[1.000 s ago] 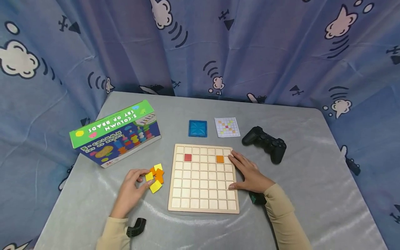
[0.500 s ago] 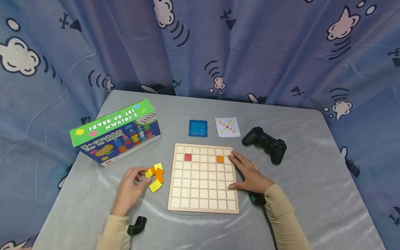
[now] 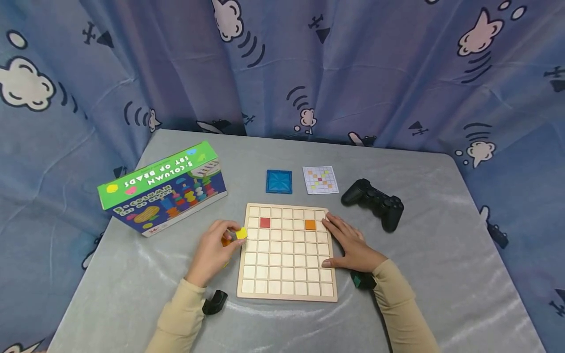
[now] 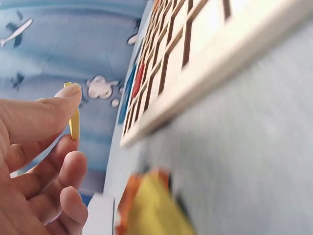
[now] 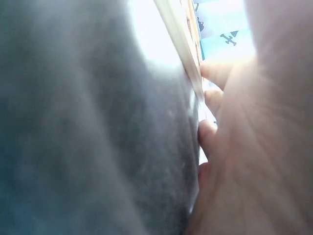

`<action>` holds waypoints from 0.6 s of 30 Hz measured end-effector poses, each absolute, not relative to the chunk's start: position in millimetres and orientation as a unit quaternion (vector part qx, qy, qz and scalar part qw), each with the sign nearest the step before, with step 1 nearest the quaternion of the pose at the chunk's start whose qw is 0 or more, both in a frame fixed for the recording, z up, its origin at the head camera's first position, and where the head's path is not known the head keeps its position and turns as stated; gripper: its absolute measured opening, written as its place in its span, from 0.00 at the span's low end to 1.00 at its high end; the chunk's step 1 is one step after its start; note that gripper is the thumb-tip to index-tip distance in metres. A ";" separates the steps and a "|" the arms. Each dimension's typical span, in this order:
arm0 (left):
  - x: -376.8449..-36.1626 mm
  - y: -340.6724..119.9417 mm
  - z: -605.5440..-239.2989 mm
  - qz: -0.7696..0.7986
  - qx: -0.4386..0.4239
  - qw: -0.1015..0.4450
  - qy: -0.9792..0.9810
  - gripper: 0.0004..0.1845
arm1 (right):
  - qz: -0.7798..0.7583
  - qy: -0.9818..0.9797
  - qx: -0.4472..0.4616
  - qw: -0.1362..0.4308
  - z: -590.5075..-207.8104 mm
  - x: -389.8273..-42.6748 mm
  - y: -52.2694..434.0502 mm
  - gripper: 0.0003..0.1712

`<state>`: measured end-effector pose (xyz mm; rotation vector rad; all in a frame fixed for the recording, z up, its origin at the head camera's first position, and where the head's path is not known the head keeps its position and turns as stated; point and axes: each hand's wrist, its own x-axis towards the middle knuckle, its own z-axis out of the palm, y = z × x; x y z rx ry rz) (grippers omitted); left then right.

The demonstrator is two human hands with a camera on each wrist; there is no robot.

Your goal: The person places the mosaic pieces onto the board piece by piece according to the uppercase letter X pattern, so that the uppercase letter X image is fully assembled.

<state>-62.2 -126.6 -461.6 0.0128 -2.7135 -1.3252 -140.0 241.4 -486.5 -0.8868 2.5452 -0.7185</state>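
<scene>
My left hand (image 3: 211,255) pinches a yellow square tile (image 3: 241,233) between thumb and fingertips, at the left edge of the wooden grid board (image 3: 287,297). In the left wrist view the tile (image 4: 75,126) is seen edge-on, raised above the table. Below that hand lie loose yellow and orange tiles (image 4: 159,208), mostly hidden by it in the head view. A red tile (image 3: 265,222) and an orange tile (image 3: 310,224) sit in the board's second row from the far side. My right hand (image 3: 353,249) rests at the board's right edge, fingers extended and thumb spread.
Beyond the board lie a blue square tray (image 3: 279,182) and a printed pattern card (image 3: 320,180). A black game controller (image 3: 373,203) is at the right. The bead-set box (image 3: 163,189) stands at the back left. A patterned curtain (image 3: 273,63) hangs behind the table.
My left hand has picked a yellow tile out of the loose pile and carried it right to the board's left edge. My right hand has stayed in place.
</scene>
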 end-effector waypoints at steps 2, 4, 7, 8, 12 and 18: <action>-69.9 -119.1 -462.5 -0.440 -0.006 0.054 -0.896 0.14 | -0.252 0.898 -0.315 0.175 -487.6 -140.6 241.6 0.61; -78.1 -111.6 -462.4 -0.442 -0.016 0.045 -0.896 0.13 | -0.252 0.898 -0.314 0.175 -488.1 -141.0 241.6 0.61; -90.9 -100.4 -461.9 -0.435 -0.039 0.029 -0.899 0.14 | -0.257 0.898 -0.312 0.177 -487.8 -141.1 241.8 0.62; -94.8 -96.8 -461.9 -0.431 -0.049 0.023 -0.901 0.14 | -0.257 0.898 -0.310 0.178 -487.6 -141.1 241.9 0.62; -106.7 -82.9 -462.7 -0.398 -0.090 -0.004 -0.913 0.14 | -0.256 0.899 -0.306 0.180 -487.1 -140.5 241.7 0.62; -114.7 -70.1 -468.4 -0.364 -0.132 -0.032 -0.921 0.13 | -0.258 0.900 -0.303 0.178 -484.9 -138.7 241.2 0.62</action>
